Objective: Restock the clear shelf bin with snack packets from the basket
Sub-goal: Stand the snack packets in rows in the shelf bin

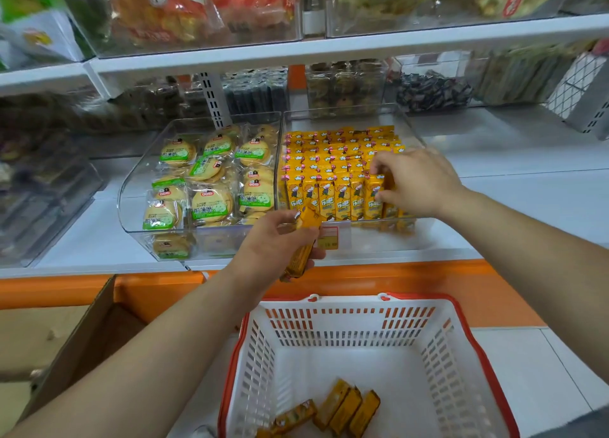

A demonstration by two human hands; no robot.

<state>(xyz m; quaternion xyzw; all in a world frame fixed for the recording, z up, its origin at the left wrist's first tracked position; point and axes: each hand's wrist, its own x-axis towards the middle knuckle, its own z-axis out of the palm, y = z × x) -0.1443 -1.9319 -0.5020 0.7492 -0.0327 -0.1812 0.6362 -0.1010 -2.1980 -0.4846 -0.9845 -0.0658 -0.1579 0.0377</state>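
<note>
At the far left, cardboard box: brown, open at the top, standing below the orange shelf edge.
Biscuit bin: clear plastic with a curved front, set just beside the clear shelf bin, their side walls touching.
Round biscuits: clear wrappers with green labels, piled loosely inside the biscuit bin.
Left hand: raised in front of the shelf lip, fingers curled round the held packets.
Held packets: a small bunch of yellow packets gripped lengthwise, the upper end level with the front wall of the clear shelf bin, the lower end hanging over the orange edge.
Price tag: red and white, fixed to the front of the clear shelf bin, just beside the left hand.
Basket: white slotted plastic with a red rim, below the shelf and near the camera.
Loose packets: a few yellow ones lying flat on the basket floor — close together near its near side.
Clear shelf bin: on the white shelf, to the right of the biscuit bin.
Yellow snack packets: upright in tight rows, filling the clear shelf bin from back to front.
Right hand: over the bin's right front corner, thumb and fingers pinching the end packet.
End packet: upright at the right end of the front row — touching its neighbour.
</note>
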